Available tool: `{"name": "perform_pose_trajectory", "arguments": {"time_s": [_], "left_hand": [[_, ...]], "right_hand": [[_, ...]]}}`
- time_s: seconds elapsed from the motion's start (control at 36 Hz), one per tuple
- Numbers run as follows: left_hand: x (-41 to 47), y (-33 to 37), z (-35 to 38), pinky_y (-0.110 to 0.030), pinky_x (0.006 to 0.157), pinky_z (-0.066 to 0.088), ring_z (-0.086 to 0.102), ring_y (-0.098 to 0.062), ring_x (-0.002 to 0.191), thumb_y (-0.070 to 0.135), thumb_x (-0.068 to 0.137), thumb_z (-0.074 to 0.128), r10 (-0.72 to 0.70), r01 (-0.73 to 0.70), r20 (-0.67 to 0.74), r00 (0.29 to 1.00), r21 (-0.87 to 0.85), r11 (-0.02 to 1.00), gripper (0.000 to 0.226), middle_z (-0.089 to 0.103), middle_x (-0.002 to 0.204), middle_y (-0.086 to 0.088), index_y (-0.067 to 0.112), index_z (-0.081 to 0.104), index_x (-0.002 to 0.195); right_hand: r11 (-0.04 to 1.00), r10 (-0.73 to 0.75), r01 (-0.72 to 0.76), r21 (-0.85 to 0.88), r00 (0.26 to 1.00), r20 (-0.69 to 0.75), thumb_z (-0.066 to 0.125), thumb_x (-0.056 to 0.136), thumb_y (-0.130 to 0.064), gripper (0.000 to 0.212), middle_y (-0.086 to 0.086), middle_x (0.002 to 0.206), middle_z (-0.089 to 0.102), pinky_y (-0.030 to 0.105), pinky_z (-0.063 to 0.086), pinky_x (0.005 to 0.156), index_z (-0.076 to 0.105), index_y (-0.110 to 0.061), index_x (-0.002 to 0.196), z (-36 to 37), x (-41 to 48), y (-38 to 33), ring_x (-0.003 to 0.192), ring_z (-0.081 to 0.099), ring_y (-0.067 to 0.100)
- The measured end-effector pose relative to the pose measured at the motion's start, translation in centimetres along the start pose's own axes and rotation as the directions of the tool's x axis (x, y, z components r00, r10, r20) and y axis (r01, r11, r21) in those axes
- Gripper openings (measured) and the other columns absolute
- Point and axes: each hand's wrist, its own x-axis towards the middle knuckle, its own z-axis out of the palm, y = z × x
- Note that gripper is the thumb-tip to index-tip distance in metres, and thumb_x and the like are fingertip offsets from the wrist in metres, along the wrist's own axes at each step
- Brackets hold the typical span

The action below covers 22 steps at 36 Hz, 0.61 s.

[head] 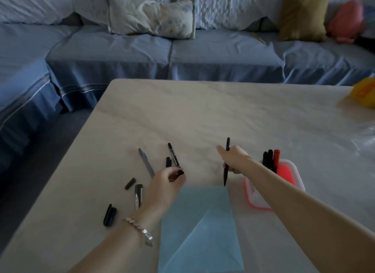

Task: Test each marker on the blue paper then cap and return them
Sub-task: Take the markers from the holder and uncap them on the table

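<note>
Markers are lying scattered to the left of the blue paper (pixel 199 228), which is sitting at the table's (pixel 223 110) near edge. Furthest left of the paper, a black cap (pixel 109 215) is resting near that side of the table, with a smaller cap (pixel 130 183), a silver-clipped pen (pixel 138 196) and a grey pen (pixel 146 163) lying closer in. Just left of the paper's top corner, the left hand (pixel 165 188) is closing its fingertips on the end of a black marker (pixel 174 155); a bracelet (pixel 139 229) is circling that wrist. Above the paper's top right corner, the right hand (pixel 233 158) is gripping a thin black marker (pixel 226 164) upright, tip pointing down just short of the paper. Right of the paper, a pink-rimmed container (pixel 274 186) is holding more markers (pixel 272 160).

Testing well probably means bringing that tip down onto the paper, not the bare table, and making a short stroke. Room is lying open beyond the paper; the loose caps are sitting near the left edge and could roll off.
</note>
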Motion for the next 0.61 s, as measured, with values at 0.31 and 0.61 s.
{"name": "perform_pose_trajectory", "arguments": {"time_s": [0.31,0.61], "left_hand": [[6.1,2.0,3.6,-0.026,0.081,0.044,0.059,-0.021,0.103,0.020,0.083,0.061,0.063,-0.039,-0.051,0.997,0.385,0.922,0.029,0.066,0.109,-0.004,0.011,0.062,0.111],[7.2,1.6,5.5,-0.029,0.049,0.029,0.044,-0.023,0.060,0.019,0.078,0.060,0.106,-0.099,0.009,0.994,0.438,0.894,0.021,0.050,0.058,0.000,0.010,0.048,0.065]], "right_hand": [[0.948,-0.078,0.086,-0.306,0.996,0.038,0.047,0.093,-0.035,0.033,0.007,0.079,0.053,0.028,0.037,0.063,0.052,-0.003,0.094,1.8,2.6,-2.2,0.081,0.056,0.030],[0.927,-0.131,0.104,-0.361,0.990,-0.051,0.048,0.092,-0.028,0.033,0.014,0.114,0.061,0.030,0.037,0.066,0.044,-0.004,0.114,3.1,2.5,-1.5,0.104,0.060,0.033]]}}
